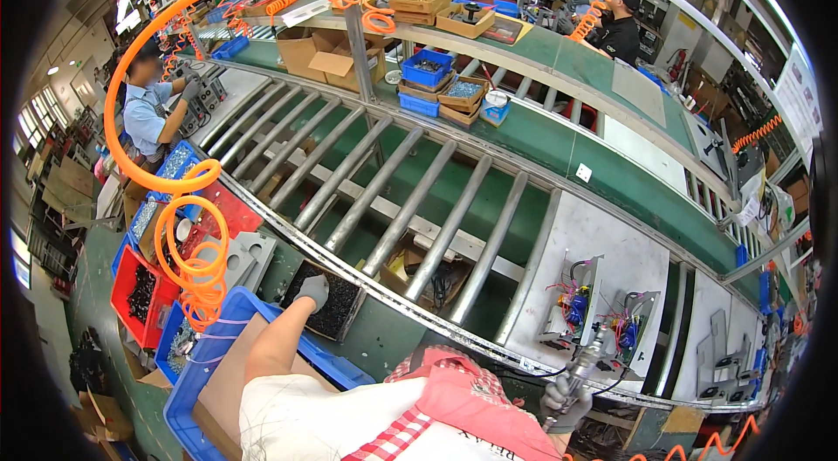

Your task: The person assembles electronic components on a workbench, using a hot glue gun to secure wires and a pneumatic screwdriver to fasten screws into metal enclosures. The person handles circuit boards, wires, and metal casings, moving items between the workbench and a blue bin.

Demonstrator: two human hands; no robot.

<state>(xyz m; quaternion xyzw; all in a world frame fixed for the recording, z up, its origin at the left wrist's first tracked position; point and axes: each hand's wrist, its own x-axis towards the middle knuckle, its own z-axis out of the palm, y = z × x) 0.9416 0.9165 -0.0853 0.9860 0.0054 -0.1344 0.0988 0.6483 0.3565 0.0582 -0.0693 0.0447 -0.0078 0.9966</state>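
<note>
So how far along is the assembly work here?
Done: two wired units lie on the white board, wiring in place. In hand: the left hand reaches into a tray of dark small parts, while the right hand grips a power screwdriver. Left: no fastening is under way yet.

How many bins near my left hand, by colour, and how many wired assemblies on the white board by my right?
Blue bins: 1
Red bins: 1
Black-screw trays under the left hand: 1
Wired assemblies: 2
Total: 5
</note>
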